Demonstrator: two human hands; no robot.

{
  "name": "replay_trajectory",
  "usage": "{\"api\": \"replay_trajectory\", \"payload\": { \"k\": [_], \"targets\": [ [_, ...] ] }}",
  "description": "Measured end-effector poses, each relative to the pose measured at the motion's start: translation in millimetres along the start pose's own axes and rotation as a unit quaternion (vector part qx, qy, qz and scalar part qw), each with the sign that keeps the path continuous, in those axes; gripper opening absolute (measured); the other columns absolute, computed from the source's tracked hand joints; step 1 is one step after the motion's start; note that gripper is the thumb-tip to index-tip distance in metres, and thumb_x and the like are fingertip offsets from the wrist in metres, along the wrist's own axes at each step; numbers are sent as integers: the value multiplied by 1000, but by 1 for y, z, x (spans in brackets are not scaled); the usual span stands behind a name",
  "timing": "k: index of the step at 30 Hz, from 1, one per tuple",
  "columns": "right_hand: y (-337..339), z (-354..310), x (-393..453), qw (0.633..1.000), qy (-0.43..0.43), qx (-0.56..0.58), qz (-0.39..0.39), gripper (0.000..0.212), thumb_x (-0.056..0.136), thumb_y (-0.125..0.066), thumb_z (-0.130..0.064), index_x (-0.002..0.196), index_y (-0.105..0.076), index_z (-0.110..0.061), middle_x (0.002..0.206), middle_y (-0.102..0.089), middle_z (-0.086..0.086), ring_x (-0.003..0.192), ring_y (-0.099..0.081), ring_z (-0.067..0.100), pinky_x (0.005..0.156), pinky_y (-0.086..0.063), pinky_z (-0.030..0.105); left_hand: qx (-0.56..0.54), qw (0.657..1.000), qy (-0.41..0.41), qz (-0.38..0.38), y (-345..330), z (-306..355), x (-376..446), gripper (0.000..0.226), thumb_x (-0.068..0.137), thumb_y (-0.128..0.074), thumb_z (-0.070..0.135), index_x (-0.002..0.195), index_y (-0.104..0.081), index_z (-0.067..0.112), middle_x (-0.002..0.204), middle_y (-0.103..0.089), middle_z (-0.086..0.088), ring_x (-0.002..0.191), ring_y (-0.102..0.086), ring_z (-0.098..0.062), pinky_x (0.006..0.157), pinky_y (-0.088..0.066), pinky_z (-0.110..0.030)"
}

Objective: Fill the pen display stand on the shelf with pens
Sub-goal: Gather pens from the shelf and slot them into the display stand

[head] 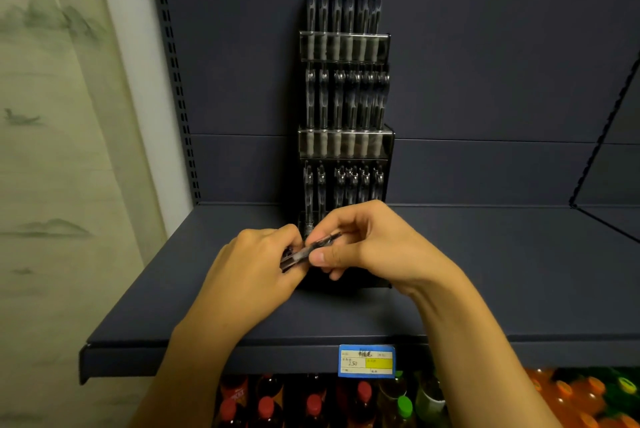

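Observation:
A tiered clear pen display stand (388, 147) stands on the dark shelf (502, 271) against the back panel. Several dark pens (346, 5) fill its top tier and its middle tier, and more stand in the bottom tier. In front of the bottom tier, my left hand (249, 275) grips a small bundle of pens (289, 259). My right hand (374, 244) pinches one pen (320, 244) of that bundle between thumb and fingers. Both hands hide the lowest front part of the stand.
A blue and yellow price label (366, 360) hangs on the shelf's front edge. Below it stand bottles with red and green caps (313, 403) and orange drinks (571, 396). A slotted upright (175, 81) runs along the left; a painted wall hanging (52, 116) lies beyond it.

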State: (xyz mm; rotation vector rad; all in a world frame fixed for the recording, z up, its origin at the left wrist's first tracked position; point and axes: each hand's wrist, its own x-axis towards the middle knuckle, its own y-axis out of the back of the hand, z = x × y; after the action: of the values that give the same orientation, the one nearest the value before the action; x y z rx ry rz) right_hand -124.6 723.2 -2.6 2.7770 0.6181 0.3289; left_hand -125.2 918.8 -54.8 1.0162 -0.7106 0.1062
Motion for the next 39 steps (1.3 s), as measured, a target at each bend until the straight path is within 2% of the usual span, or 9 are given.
{"api": "replay_trajectory", "payload": {
  "k": [4,7,12,15,18,22,27,33,39],
  "targets": [
    [10,-3,-5,998,18,57,34,16,80,-77,5,95,-74,1,64,-68,8,58,-67,18,65,-57,27,10,1000,-8,14,5,-4,-2,19,86,-69,38,77,-55,31,61,-52,12,57,-53,-10,52,-40,-29],
    [14,-6,-4,993,51,89,65,20,78,-78,5,97,-75,1,74,-70,17,69,-71,27,70,-61,33,0,999,-17,29,6,-3,-1,24,87,-70,39,75,-51,33,59,-49,13,54,-51,-8,51,-34,-24],
    [15,-11,0,988,79,119,63,23,76,-77,3,98,-77,0,91,-73,24,86,-73,36,80,-62,39,-21,998,-26,44,11,-2,3,27,87,-69,40,74,-47,37,58,-48,15,55,-52,-7,51,-37,-23],
    [18,-12,1,967,85,234,50,22,72,-71,2,93,-76,-2,94,-74,22,91,-74,34,80,-62,41,-14,998,-35,55,14,-4,3,28,87,-69,40,74,-46,36,55,-45,14,53,-50,-7,51,-34,-21],
    [28,-18,4,936,98,320,106,24,73,-67,1,96,-74,-3,90,-75,18,89,-75,31,77,-63,40,-11,998,-21,56,16,-11,2,22,87,-69,40,74,-52,34,50,-45,11,49,-49,-8,50,-41,-26],
    [39,-34,11,934,148,245,215,29,79,-72,-2,107,-70,-1,86,-76,14,84,-75,25,78,-61,35,-13,998,-20,53,14,-17,0,20,88,-69,40,74,-55,33,48,-44,11,49,-49,-9,52,-37,-20],
    [39,-50,21,929,173,163,284,16,85,-75,2,99,-70,3,87,-75,18,82,-76,30,75,-62,34,-11,998,-23,54,10,-15,0,21,88,-69,39,75,-53,35,48,-41,13,51,-50,-9,52,-34,-18],
    [29,-44,40,943,144,62,293,13,83,-81,-6,94,-73,-7,86,-76,13,82,-76,26,76,-64,38,-9,998,-24,50,9,-17,1,23,88,-71,38,75,-53,34,48,-42,12,50,-50,-10,52,-36,-19],
    [15,-30,51,958,98,19,270,13,82,-82,-7,91,-73,-11,77,-74,5,77,-76,19,73,-64,37,-5,999,-22,46,11,-19,1,20,88,-70,40,76,-55,33,49,-42,12,50,-50,-9,53,-34,-17]
  ]
}}
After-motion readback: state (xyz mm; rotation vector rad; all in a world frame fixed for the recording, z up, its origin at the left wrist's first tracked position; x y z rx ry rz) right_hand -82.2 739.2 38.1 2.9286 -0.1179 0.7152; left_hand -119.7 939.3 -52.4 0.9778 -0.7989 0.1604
